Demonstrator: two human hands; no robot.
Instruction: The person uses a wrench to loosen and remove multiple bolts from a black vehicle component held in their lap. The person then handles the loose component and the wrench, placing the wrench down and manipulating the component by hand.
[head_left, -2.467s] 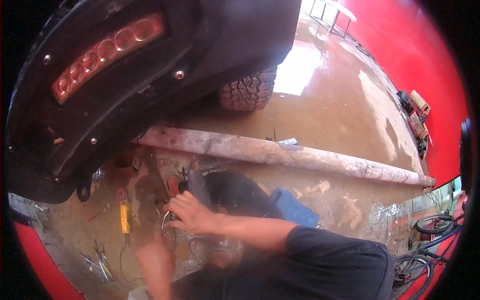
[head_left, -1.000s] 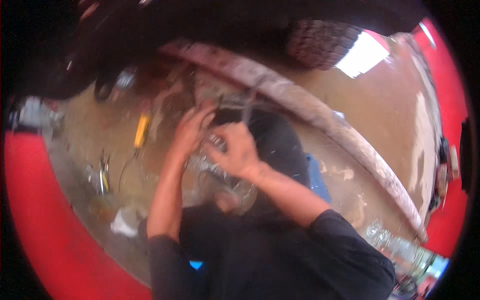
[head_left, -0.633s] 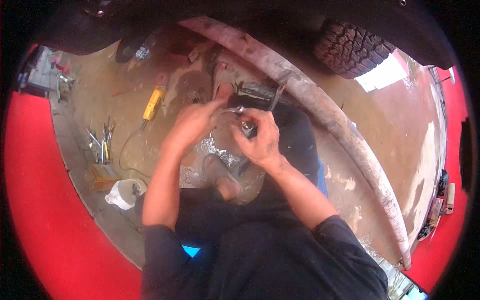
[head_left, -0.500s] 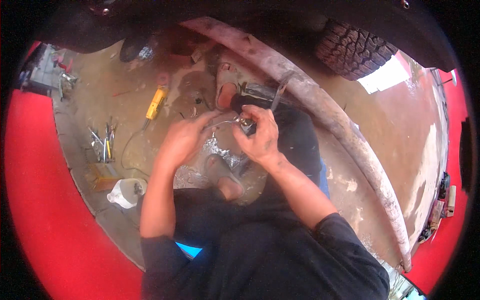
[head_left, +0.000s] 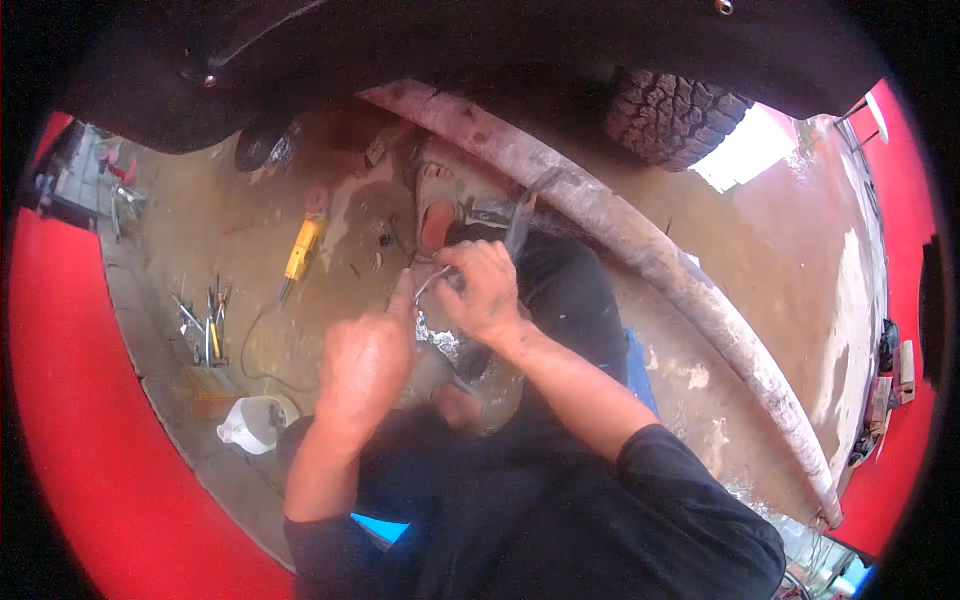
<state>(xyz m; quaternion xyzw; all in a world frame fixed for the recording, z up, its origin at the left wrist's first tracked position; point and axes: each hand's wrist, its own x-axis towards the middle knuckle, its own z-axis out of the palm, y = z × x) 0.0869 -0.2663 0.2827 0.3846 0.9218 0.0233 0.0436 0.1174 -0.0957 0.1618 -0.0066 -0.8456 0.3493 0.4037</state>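
My left hand (head_left: pixel 368 362) is closed, its index finger pointing forward along a slim silver metal tool (head_left: pixel 430 284) that looks like a wrench. The tool's far end meets the curled fingers of my right hand (head_left: pixel 484 292). What those fingers grip is mostly hidden under them. Just beyond my right hand, a flat grey metal strip (head_left: pixel 520 222) slopes up to a long, curved, dirty tube (head_left: pixel 640 235). My feet in sandals are on the floor around my hands.
A yellow corded power tool (head_left: pixel 303 248) lies on the wet brown floor to the left. Several hand tools (head_left: pixel 213 325) and a cut-open white jug (head_left: pixel 256 424) are nearer. A tyre (head_left: pixel 672 118) and dark vehicle bodywork (head_left: pixel 420 45) are ahead and overhead.
Both hands have moved nearer to me and slightly left. The left hand has turned so its index finger points forward, and the silver tool has swung steeper. My view has shifted slightly.
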